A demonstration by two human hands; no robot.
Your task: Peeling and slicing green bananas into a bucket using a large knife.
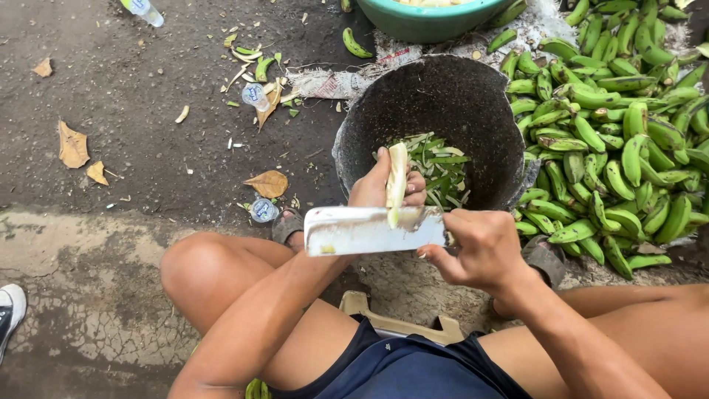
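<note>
Seen from above, seated low on a small stool [399, 321] with bare knees spread. Left hand [384, 186] closed around a pale, peeled banana [397, 177], held upright just above the rim of a dark round basin [473, 89], likely so that peelings drop straight in. Right hand [480, 247] clamped on the handle of a broad, flat cleaver [369, 230], blade lying crosswise just below the left hand, its edge meeting the lower end of the banana. Hands close together, nearly touching, each gripping its own thing. Inside the basin, beyond the hands, a heap of green peel strips [436, 166]. To the right of the right hand, a big pile of unpeeled green bananas [613, 125] on the ground, within easy reach. Further beyond the basin, the rim of a green tub [421, 26] holding pale pieces, hard to make out. To the left of the hands, dark ground strewn with dry leaves [74, 146], stray peel scraps and small plastic cups [255, 94]. At the far left edge, the toe of a shoe [11, 307]. Sandalled foot [286, 224] just under the cleaver.
</note>
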